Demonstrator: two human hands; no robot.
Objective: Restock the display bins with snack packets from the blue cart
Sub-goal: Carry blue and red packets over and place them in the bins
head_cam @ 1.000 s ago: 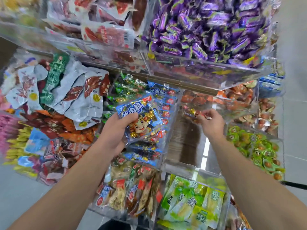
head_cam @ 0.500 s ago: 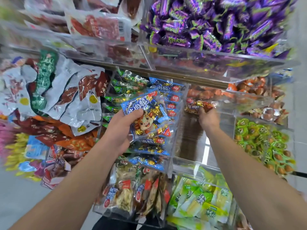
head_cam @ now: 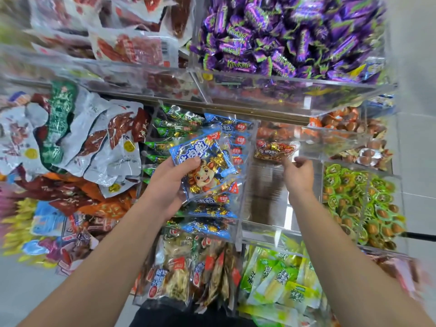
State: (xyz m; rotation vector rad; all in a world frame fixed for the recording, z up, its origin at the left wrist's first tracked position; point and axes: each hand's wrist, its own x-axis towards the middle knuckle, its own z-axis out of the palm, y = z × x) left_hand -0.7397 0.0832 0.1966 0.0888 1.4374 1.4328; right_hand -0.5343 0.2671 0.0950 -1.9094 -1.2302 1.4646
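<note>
Blue packet (head_cam: 205, 168) is showing off an orange cartoon calf amid gold foil glints; purple candies (head_cam: 283, 36) are flashing green lettering; the red packet (head_cam: 273, 149) is gleaming gold, possibly with dark print, though it's blurred.

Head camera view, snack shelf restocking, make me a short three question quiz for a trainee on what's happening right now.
1. True or false: the left hand holds a blue packet.
2. Which packet is nearest the right hand? A) red packet B) purple candies C) green packs
3. Fill in: the red packet lies in a nearly ___ clear bin.

Key: 1 true; 2 A; 3 empty.
</note>
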